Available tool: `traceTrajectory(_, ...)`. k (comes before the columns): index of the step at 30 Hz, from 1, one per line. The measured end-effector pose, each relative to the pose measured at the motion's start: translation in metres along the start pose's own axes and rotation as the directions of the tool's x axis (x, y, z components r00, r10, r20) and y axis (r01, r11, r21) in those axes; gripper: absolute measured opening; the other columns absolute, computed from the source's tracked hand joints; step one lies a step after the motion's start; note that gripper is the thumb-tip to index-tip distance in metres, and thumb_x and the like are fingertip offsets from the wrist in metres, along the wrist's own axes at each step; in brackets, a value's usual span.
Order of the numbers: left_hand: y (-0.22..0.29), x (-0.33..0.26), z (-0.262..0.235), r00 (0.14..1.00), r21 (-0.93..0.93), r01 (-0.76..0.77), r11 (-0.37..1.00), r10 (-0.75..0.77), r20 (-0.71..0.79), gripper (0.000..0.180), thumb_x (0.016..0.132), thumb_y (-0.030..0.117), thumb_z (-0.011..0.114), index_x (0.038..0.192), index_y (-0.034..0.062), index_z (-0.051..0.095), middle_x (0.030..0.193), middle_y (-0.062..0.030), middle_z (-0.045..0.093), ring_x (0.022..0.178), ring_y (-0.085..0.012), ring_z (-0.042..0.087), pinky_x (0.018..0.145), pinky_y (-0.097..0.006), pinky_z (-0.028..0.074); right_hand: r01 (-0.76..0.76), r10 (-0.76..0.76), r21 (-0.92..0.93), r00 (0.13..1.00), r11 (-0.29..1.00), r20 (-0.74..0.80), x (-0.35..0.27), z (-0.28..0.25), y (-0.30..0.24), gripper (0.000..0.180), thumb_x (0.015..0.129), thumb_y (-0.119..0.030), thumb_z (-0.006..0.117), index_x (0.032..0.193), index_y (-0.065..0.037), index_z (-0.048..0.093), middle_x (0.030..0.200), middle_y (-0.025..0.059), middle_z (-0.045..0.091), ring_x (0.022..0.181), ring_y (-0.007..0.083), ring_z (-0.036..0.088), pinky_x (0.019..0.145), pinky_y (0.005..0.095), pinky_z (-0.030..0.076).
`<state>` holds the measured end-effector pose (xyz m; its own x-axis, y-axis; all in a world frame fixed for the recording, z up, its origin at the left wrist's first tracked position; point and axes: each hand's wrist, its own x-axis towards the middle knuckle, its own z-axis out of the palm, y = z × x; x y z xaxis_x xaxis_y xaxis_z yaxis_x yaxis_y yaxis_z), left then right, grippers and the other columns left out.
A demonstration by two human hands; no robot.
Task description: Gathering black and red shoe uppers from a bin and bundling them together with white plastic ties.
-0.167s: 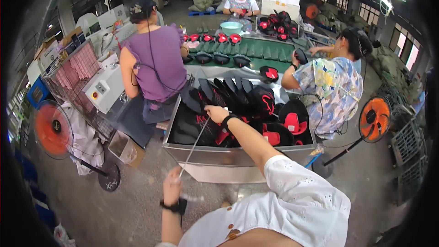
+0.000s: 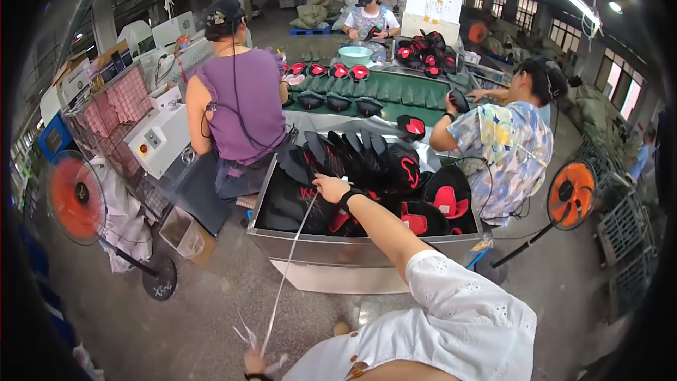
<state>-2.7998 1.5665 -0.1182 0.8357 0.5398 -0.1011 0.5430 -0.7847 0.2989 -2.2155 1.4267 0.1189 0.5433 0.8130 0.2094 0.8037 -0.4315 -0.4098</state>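
Note:
A thin white string [image 2: 284, 279] runs straight between my two hands. My right hand [image 2: 329, 188] is closed on its upper end, over a metal bin [image 2: 321, 248] heaped with black-and-red shoe uppers [image 2: 371, 162]. A white bit pokes out beside the fingers, close to the uppers. Low in front of me, outside the bin, my left hand [image 2: 255, 361] is closed on the lower end. That hand is blurred, and loose string ends flare out around it.
A green conveyor belt [image 2: 409, 85] carries shoe pieces beyond the bin. Co-workers sit left [image 2: 243, 99] and right [image 2: 497, 141] of it, with another at the far end [image 2: 370, 21]. Orange fans stand at left [image 2: 77, 194] and right [image 2: 570, 195]. A lined carton [image 2: 187, 234] sits on the floor.
My left hand has moved down and slightly left, so a longer stretch of string shows between my hands. My right hand stays over the bin.

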Motion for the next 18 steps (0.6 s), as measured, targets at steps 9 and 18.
traceTrajectory(9,0.047,-0.045,0.095,0.914,-0.475,0.323,0.818,-0.139,0.381,0.04,0.077,0.027,0.057,0.113,0.0073,0.054,0.072,-0.0169,0.058,0.062,-0.0256,0.056,0.054,-0.038,0.042,0.423,-0.413,0.225,0.906,0.878,-0.095,-0.149,-0.007,-0.128,0.025,0.083,-0.017,0.046,0.106,-0.009,0.055,0.1,0.0104,0.057,0.087,0.0268,0.057,0.072,0.0356,0.047)
traceTrajectory(18,0.333,-0.132,-0.111,0.993,-0.99,0.119,0.07,-0.014,0.118,0.032,0.092,0.028,0.039,0.072,0.0062,0.051,0.055,0.0028,0.043,0.046,-0.0056,0.036,0.042,-0.021,0.028,-0.707,-0.217,0.676,0.641,0.209,0.737,-0.43,0.158,-0.135,0.055,0.089,-0.045,0.041,0.127,-0.005,0.039,0.059,0.0022,0.054,0.044,0.0092,0.046,0.039,0.0233,0.036)
